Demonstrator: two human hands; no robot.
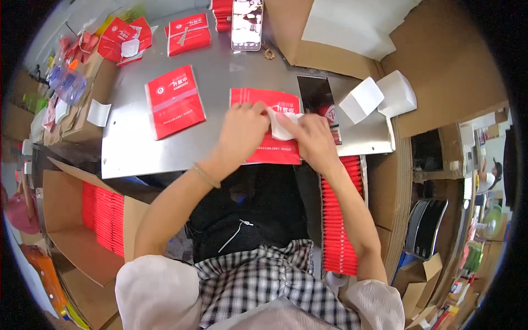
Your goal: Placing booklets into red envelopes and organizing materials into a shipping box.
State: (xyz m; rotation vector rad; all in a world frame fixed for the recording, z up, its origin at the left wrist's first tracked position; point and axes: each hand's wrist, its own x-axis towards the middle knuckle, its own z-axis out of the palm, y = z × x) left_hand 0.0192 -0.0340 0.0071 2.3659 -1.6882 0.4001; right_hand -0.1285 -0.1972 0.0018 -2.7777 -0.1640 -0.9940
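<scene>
A red flat packet [275, 153] with white print lies in front of me at the metal table's near edge. Over it, a small white soft-looking piece [281, 127] is held between my hands. My right hand [316, 140] grips its right side, thumb on top and fingers bent. My left hand [242, 131] is closed, knuckles up, over the packet's left part; its fingertips reach the white piece's left edge, and what they pinch is hidden. To the left lies another red packet [175, 104] with a pale band across it.
A phone [247, 25] and bead bracelet [269, 53] are at the back. Small white stacks [362, 100] stand right, beside a dark opening [314, 91]. More red packets [188, 34] lie back left. Cartons of red packets [110, 220] flank my lap; a tall cardboard box [440, 66] rises right.
</scene>
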